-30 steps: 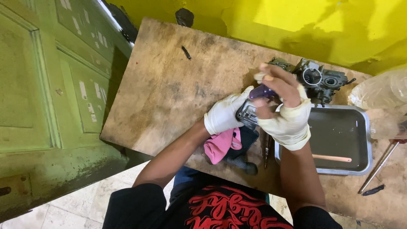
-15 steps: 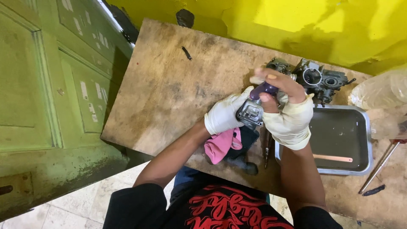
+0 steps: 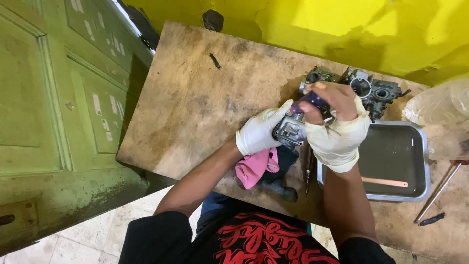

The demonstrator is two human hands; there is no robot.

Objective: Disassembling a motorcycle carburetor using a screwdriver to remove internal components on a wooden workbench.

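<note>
Carburetor body (image 3: pixel 289 131), grey metal, sits lifted just above the worn wooden workbench (image 3: pixel 195 98), near the bench's front edge, gripped between both our hands; we take the steel tray (image 3: pixel 420 166) as our landmark, and the body lies just off the tray's left rim. Our left hand (image 3: pixel 259 133), in a whole white glove, is wrapped around the far side of the body from the tray, fingers closed on it. Our right hand (image 3: pixel 337 122), in a torn glove that leaves the fingers bare, is closed around a purple-handled tool (image 3: pixel 312 101) pressed down onto the top of the body, directly beside the tray's upper left corner. A pink rag (image 3: pixel 254 168) lies left of the tray, under the left wrist, touching a dark cloth (image 3: pixel 281 178). Behind the tray, against the yellow wall (image 3: pixel 342 29), stands a bank of further carburetors (image 3: pixel 371 90). Inside the tray rests one thin wooden stick (image 3: pixel 386 182). Right of the tray lies a long screwdriver (image 3: pixel 437 190) and, above it, a clear plastic bag (image 3: pixel 439 105). Well left of the tray a small dark screw (image 3: pixel 215 60) lies alone on the bench
</note>
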